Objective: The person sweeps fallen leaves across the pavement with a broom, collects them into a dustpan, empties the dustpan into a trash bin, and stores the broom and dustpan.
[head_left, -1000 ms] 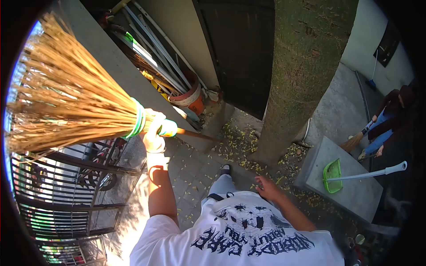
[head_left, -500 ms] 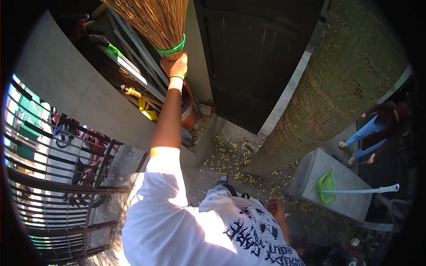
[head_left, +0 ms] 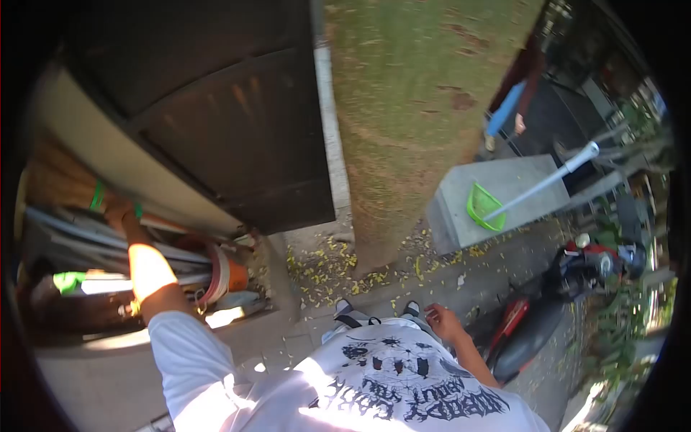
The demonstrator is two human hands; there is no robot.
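At the far left, my left hand (head_left: 120, 211) is wrapped round the bound end of a stick broom (head_left: 61, 176). Its brown bristles point up and away, with green bands near my grip. Poles and other long-handled tools lean just below that hand. My right hand (head_left: 443, 321) hangs beside my shirt, holding nothing, its fingers loosely apart. A green dustpan (head_left: 484, 209) with a long pale handle lies on a concrete block (head_left: 450, 198), ahead of my right hand and away from it.
A thick tree trunk (head_left: 410, 137) rises ahead, beside a dark metal door (head_left: 237, 137). Yellow leaves (head_left: 324, 270) litter the ground. An orange bucket (head_left: 234, 275) stands at left, a parked motorbike (head_left: 536, 317) at right. Another person (head_left: 515, 101) is partly hidden behind the trunk.
The view has swung to the right, so the broom and my left hand now appear at the far left. My left hand still grips the broom. More of my right hand and the motorbike shows.
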